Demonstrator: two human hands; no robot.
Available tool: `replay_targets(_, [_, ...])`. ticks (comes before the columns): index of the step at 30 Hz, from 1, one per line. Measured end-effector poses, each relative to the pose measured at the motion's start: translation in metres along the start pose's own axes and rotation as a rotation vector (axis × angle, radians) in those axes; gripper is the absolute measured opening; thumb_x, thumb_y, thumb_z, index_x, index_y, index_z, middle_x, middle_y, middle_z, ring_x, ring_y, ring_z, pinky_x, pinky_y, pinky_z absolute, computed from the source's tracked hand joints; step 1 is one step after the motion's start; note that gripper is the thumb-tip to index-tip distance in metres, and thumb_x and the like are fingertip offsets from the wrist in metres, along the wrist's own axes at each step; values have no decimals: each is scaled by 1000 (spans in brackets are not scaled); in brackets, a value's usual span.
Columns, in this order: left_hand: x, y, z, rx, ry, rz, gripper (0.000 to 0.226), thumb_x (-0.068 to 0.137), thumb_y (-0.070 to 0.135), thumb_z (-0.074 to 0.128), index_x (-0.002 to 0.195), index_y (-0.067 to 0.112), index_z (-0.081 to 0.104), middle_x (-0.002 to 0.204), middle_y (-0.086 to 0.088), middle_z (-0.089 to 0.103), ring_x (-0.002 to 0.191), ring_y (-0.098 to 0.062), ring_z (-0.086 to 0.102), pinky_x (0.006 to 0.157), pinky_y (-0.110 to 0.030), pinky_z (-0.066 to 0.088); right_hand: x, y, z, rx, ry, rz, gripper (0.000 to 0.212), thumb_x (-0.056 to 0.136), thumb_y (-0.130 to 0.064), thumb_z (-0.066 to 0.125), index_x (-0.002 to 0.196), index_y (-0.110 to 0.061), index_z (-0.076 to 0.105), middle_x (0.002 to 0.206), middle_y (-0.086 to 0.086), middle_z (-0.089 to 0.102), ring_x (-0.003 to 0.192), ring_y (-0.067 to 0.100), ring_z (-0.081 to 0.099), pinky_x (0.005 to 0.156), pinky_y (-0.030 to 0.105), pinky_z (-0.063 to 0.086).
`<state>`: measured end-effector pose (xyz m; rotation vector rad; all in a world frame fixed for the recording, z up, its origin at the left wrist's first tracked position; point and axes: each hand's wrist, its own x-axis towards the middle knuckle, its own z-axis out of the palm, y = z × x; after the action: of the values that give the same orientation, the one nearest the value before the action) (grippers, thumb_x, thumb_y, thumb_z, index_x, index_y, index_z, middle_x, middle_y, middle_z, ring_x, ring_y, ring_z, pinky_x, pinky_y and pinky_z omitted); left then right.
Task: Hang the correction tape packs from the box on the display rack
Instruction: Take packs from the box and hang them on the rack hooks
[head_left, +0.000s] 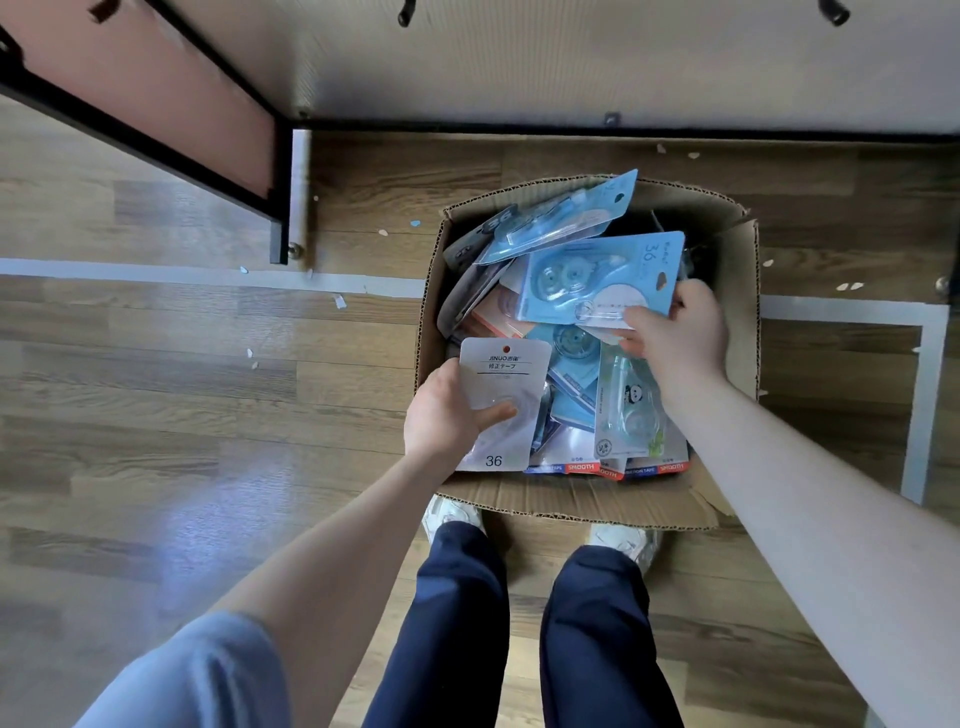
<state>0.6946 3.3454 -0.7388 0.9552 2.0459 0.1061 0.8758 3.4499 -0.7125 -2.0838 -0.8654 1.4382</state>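
Observation:
An open cardboard box (737, 332) stands on the floor in front of my feet, filled with several correction tape packs. My left hand (447, 415) grips a white pack (506, 384) marked 36 at the box's near left corner, thumb across its front. My right hand (675, 332) pinches the lower edge of a light blue pack (597, 278), lifted a little above the pile. Another blue pack (561, 221) leans at the back of the box. Two black hooks (405, 13) of the display rack show at the top edge.
A black-framed shelf unit (275, 156) with a reddish panel stands at the upper left. The rack's dark base bar (519, 127) runs along the floor behind the box. A white metal frame (924, 364) lies to the right. Paper scraps dot the wooden floor (208, 389).

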Motion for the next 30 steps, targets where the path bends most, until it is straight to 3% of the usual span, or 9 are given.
replay_targets(2, [-2, 2, -3, -16, -10, 20, 46, 67, 40, 84, 98, 15, 62, 96, 3, 66, 89, -16, 60, 70, -29, 46, -3, -3, -10, 86, 47, 5, 21, 82, 0, 60, 87, -19, 51, 92, -7, 61, 87, 16, 66, 66, 25, 57])
replay_targets(5, [-5, 7, -10, -84, -34, 43, 29, 70, 34, 83, 86, 22, 62, 80, 14, 61, 73, -5, 56, 57, -13, 39, -5, -10, -23, 180, 102, 32, 23, 83, 1, 61, 98, -13, 52, 94, -3, 62, 82, 10, 65, 63, 18, 54])
replay_targets(7, [-7, 10, -17, -163, -28, 33, 27, 72, 28, 82, 88, 24, 62, 81, 15, 61, 74, -5, 56, 57, -10, 38, -7, -17, -29, 212, 124, 44, 23, 84, 2, 61, 100, -13, 55, 92, -5, 62, 80, 7, 63, 65, 17, 55])
replay_targets(11, [-14, 19, -33, -339, -22, -15, 38, 72, 21, 83, 101, 28, 60, 89, 14, 64, 83, -5, 59, 68, -15, 44, -9, -32, -38, 213, 156, 53, 18, 84, -2, 62, 95, -16, 64, 92, -2, 66, 80, 9, 63, 68, 17, 54])
replay_targets(15, [-21, 31, -54, -387, -2, -1, 39, 70, 22, 84, 100, 27, 59, 96, 6, 68, 92, -13, 64, 85, -30, 52, -19, -54, -43, 243, 156, 22, 15, 84, -6, 66, 90, -18, 64, 86, -4, 66, 70, 4, 60, 56, 11, 48])
replay_targets(22, [-37, 69, -101, -502, 33, 12, 40, 69, 22, 85, 102, 20, 63, 103, -1, 71, 95, -18, 67, 91, -40, 53, -46, -102, -54, 118, 92, -111, 14, 86, -10, 67, 94, -20, 62, 86, -5, 63, 66, -1, 56, 41, 6, 39])
replay_targets(25, [-47, 87, -123, -557, 35, 37, 38, 70, 22, 84, 102, 17, 65, 103, -3, 72, 95, -18, 68, 87, -37, 55, -58, -126, -63, 33, 55, -197, 10, 85, -12, 67, 94, -15, 64, 89, 1, 65, 68, 5, 58, 45, 12, 42])
replay_targets(30, [-68, 118, -161, -682, 54, 92, 31, 72, 17, 82, 95, 22, 62, 95, 4, 70, 83, -7, 66, 65, -15, 54, -76, -169, -77, 35, 15, -294, 7, 82, -9, 68, 82, -15, 65, 79, 2, 65, 73, 17, 59, 65, 30, 47])
